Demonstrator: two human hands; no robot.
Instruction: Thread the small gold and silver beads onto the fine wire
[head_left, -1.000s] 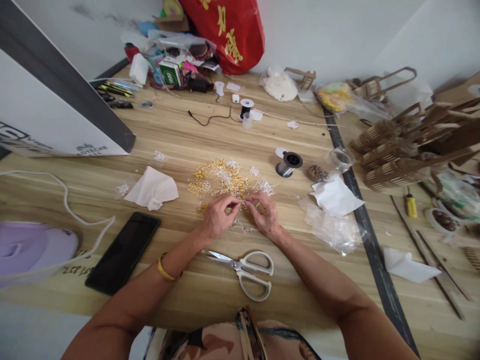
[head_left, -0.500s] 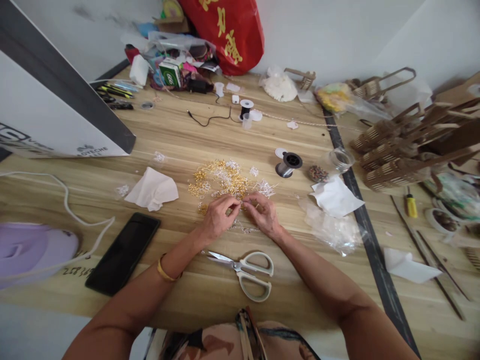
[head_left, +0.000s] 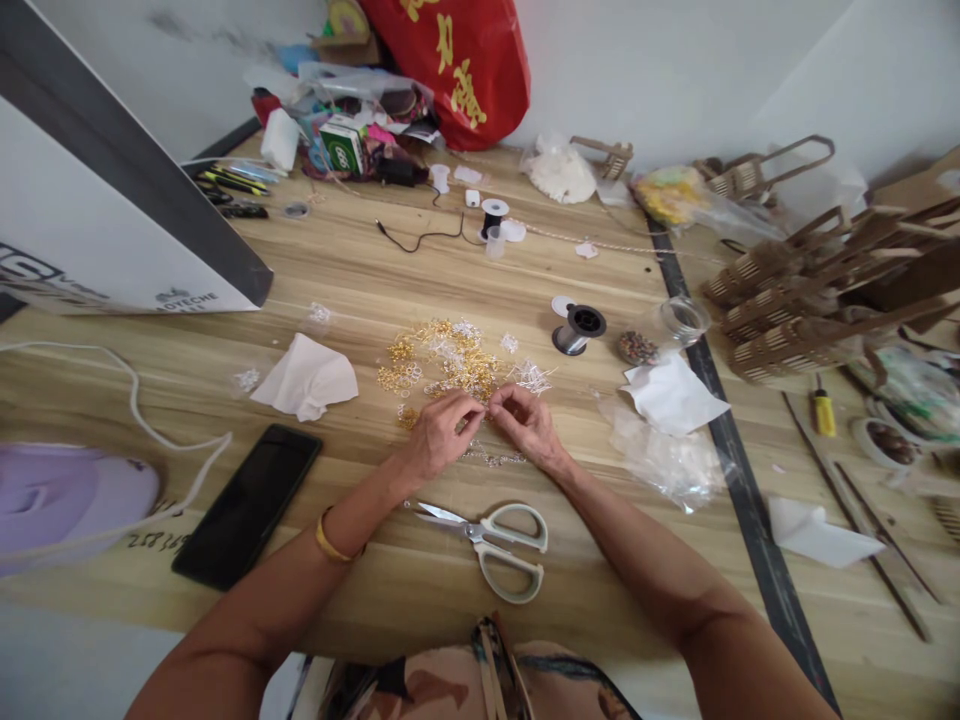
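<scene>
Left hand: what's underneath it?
Small gold and silver pieces show beyond the left hand, and a silvery chain shows to its right. The hand covers everything directly beneath its palm, so whether either continues there cannot be seen.

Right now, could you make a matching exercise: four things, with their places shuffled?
1. white-handled metal scissors
2. black rectangular phone
3. heap of small gold and silvery pieces
4. shiny red bag

A. at the back
B. just beyond the left hand and right hand
C. left of both forearms
D. between the forearms

1-D; 2-C; 3-B; 4-A
</scene>
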